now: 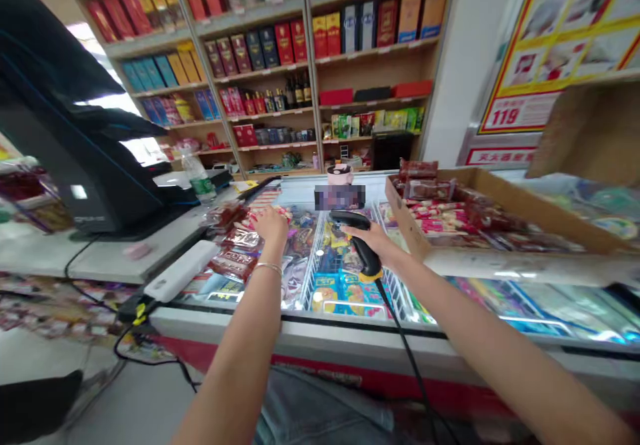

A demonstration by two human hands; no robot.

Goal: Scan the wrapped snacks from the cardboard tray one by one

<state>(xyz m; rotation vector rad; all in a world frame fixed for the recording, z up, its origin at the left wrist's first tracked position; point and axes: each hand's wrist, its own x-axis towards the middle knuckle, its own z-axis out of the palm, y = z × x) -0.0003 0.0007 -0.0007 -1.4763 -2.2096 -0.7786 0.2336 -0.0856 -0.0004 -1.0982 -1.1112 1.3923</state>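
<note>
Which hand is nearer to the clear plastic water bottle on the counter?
Left: the left hand is right of the bottle; the right hand, farther, grips a black barcode scanner.

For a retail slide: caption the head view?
Right hand holds a barcode scanner while left hand touches red packets at a shop freezer.

Bright, with warped, blurred edges
</note>
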